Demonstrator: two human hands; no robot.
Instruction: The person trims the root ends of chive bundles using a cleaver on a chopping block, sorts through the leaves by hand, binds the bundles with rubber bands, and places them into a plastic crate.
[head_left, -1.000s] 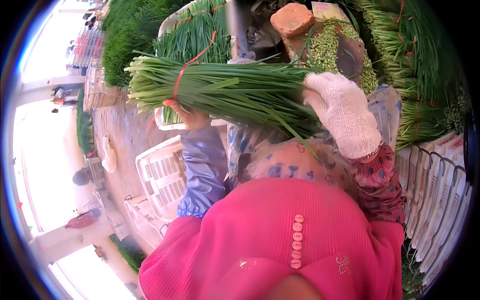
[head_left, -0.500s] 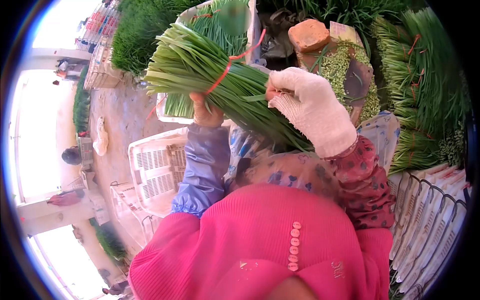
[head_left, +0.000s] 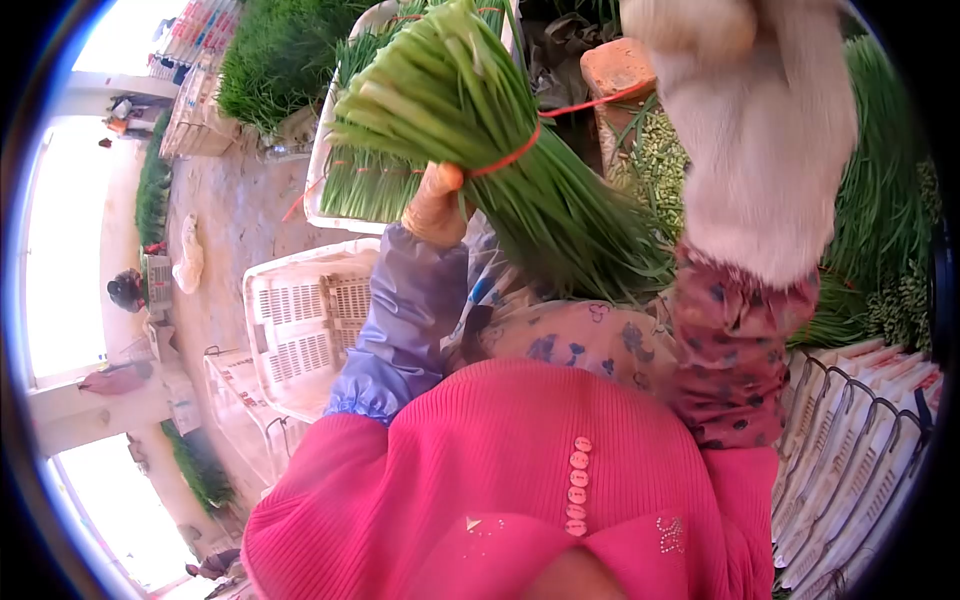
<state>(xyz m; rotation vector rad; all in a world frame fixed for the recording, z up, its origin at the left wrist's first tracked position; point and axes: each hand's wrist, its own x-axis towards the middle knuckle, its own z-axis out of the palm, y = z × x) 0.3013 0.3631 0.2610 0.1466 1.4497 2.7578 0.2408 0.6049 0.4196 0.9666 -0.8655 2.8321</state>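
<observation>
The right hand [head_left: 757, 130] has swung off the green bunch [head_left: 555, 195], fingers too blurred to tell; the left hand [head_left: 438, 205] alone clasps it.

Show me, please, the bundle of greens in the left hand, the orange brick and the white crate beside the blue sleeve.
Bundle of greens [head_left: 525, 170]: head view, middle of its length.
Orange brick [head_left: 612, 68]: head view, middle of its visible face.
White crate [head_left: 295, 330]: head view, its slotted inside.
</observation>
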